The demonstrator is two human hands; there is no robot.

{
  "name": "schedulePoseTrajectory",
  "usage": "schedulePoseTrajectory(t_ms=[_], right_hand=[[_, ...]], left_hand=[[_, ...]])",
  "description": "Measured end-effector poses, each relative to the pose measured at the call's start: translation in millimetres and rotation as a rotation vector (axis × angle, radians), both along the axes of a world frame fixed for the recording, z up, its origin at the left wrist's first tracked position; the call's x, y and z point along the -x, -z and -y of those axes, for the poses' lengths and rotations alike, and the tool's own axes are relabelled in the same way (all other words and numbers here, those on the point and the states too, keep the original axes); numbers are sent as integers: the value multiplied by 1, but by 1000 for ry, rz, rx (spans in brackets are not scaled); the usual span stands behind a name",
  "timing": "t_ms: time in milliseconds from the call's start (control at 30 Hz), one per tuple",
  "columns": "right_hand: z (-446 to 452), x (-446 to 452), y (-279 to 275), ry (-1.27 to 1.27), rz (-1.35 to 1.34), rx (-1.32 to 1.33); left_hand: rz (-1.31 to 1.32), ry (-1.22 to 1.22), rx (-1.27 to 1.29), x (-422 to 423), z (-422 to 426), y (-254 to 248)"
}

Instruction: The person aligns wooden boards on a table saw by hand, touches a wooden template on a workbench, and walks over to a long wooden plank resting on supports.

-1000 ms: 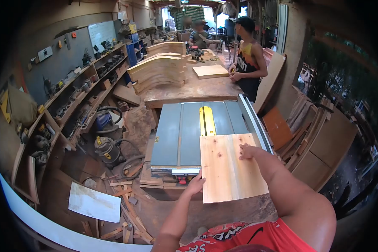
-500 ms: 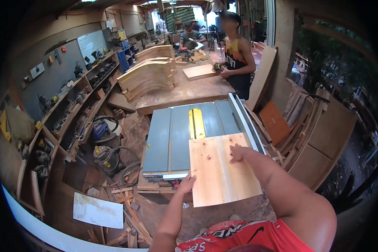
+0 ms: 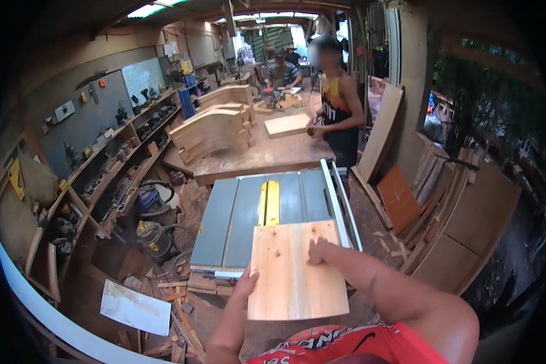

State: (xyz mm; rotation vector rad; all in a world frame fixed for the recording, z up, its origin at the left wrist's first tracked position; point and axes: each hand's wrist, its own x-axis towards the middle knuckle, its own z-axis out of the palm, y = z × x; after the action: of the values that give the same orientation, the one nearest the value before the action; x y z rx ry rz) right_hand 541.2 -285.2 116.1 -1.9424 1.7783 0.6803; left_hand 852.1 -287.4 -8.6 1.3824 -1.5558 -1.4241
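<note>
A pale, knotty wooden board lies over the front part of a table saw top. Its far edge meets the lower end of the yellow blade insert. My left hand grips the board's left edge, with the thumb on top and the other fingers partly hidden. My right hand rests on the upper right of the board, fingers stretched over the wood. The saw's metal fence runs along the right side, just beyond the board.
Behind the saw, curved wooden pieces are stacked on a workbench. A person stands at its right beside a flat board. A shop vacuum and wood scraps lie on the left floor; tool shelves line the wall.
My view has tilted up, so the saw and board appear lower. My right hand has shifted slightly left on the board. My left hand keeps its grip on the edge.
</note>
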Motion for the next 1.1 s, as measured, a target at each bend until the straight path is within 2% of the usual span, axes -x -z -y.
schedulePoseTrajectory(t_ms=[67,133,267,433,467,567,767,833,933,1100], right_hand=[[11,4,20,-22,-9,16],[16,6,39,-1,-7,32],[19,8,38,-54,-21,-12],[23,15,68,31,-10,27],[4,0,22,66,-16,-4],[11,-1,31,3,-88,-46],[7,1,36,109,-64,8],[11,2,41,137,-46,9],[6,-11,21,80,-25,-94],[2,-3,33,184,11,37]], left_hand=[[-14,26,14,-2,1,-1],[-151,52,-125,-3,3,-5],[-116,87,-170,-6,8,-11],[-184,139,-190,-2,-10,-35],[-172,173,-202,-5,-7,-31],[-124,193,-66,-10,2,1],[-172,281,-82,-14,4,-10],[-10,322,41,-17,7,-5],[-75,387,-68,-22,10,-8],[-207,382,-157,-24,1,-25]])
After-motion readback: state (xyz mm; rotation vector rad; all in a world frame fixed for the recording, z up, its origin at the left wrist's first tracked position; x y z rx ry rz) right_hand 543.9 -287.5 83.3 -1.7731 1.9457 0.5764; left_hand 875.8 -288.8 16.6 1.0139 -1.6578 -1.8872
